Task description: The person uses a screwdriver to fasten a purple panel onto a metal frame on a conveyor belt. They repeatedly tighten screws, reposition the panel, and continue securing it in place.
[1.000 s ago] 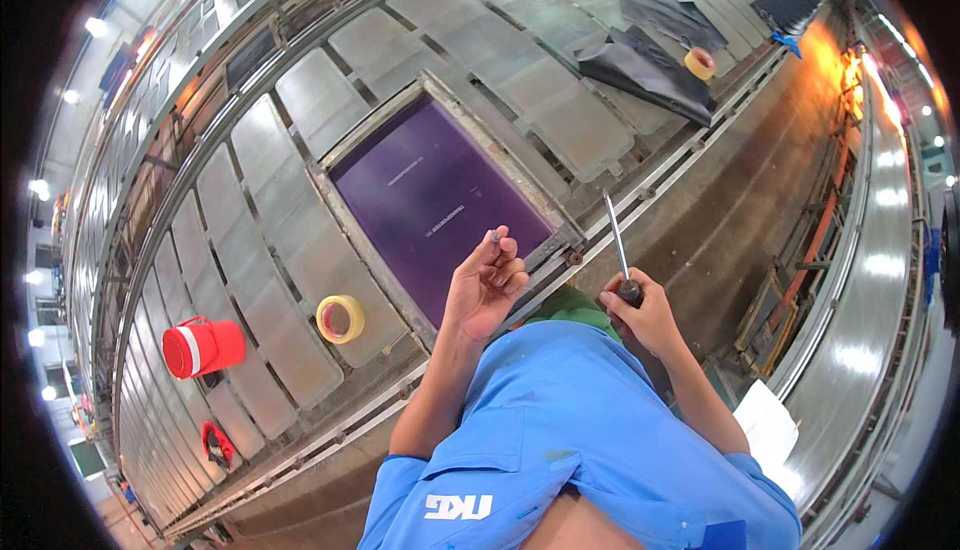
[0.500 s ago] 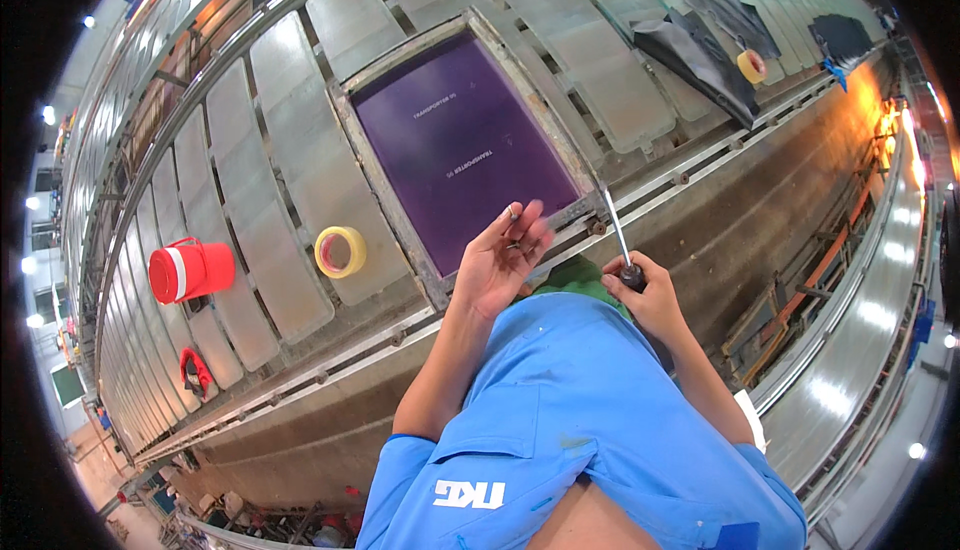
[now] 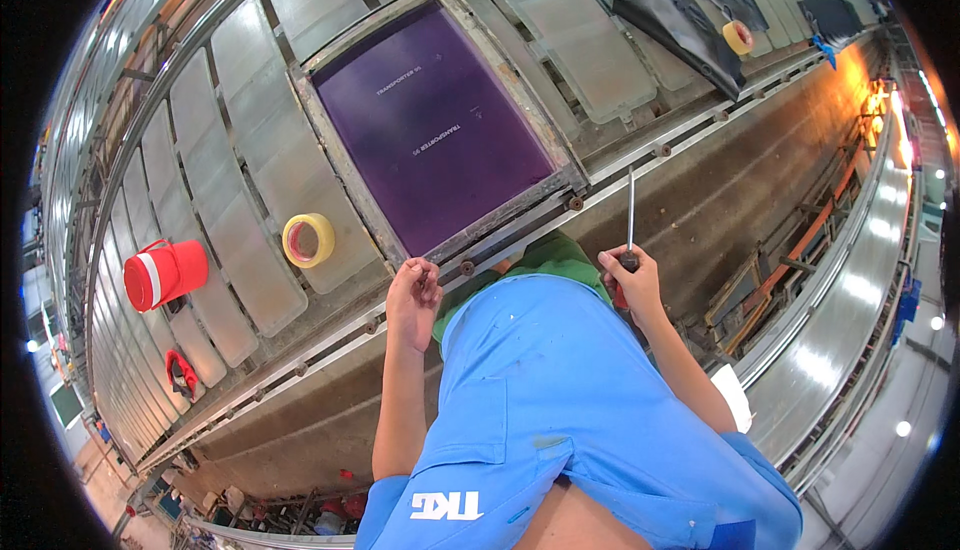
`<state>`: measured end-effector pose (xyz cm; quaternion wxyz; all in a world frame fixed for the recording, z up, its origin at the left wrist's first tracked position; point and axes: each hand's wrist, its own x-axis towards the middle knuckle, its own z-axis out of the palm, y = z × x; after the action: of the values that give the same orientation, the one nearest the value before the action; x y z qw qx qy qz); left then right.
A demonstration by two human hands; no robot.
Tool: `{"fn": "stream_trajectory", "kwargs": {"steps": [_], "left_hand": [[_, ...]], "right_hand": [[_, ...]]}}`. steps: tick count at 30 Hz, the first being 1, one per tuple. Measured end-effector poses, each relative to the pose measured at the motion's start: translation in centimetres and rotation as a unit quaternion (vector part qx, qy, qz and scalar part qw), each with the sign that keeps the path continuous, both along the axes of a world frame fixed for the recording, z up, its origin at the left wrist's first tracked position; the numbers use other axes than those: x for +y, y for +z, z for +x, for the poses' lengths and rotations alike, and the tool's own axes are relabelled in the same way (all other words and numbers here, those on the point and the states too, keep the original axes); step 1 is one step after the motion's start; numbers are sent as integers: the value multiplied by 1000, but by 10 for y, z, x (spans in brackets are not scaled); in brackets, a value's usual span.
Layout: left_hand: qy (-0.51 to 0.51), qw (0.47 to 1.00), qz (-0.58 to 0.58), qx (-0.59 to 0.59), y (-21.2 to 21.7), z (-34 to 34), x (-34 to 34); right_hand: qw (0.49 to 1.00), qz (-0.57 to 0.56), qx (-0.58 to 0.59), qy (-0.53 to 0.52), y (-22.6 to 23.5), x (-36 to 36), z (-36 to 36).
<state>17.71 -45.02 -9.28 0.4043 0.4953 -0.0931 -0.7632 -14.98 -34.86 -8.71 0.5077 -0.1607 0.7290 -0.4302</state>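
The screwdriver (image 3: 631,215) is in the right hand (image 3: 643,285), whose fingers are wrapped round its handle and hide part of it. The shaft, its long axis, points nearly straight ahead, away from the body. The tip shows against the near rail (image 3: 342,340) of the bench (image 3: 575,60); whether they touch cannot be told. The left hand (image 3: 413,295) is curled, its fingers hiding whatever they might hold, so its grip cannot be told. Just ahead of it is the near corner of the frame (image 3: 500,220), whose long axis slants ahead and leftward around a purple screen (image 3: 430,130). The tape (image 3: 308,240) lies left of that hand. Ahead of the right hand, bench plates span the room between frame and black sheets (image 3: 680,35).
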Motion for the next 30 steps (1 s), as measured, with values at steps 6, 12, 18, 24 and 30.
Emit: {"fn": "stream_trajectory", "kwargs": {"steps": [6, 12, 18, 24, 30], "left_hand": [[-36, 999, -5, 7, -3, 1, 3], [-150, 970, -79, -174, -32, -8, 9], [-189, 940, -138, -247, -42, -6, 15], [-220, 832, -243, -447, -43, -15, 19], [-161, 781, -321, -511, -48, -19, 22]], "right_hand": [[941, -160, 256, 150, -34, -24, -5], [759, -233, 456, 402, -43, -111, -10], [581, -240, 494, 600, -66, -155, -21], [473, -214, 484, 704, -64, -169, -21], [550, -231, 450, 664, -62, -158, -23]]}}
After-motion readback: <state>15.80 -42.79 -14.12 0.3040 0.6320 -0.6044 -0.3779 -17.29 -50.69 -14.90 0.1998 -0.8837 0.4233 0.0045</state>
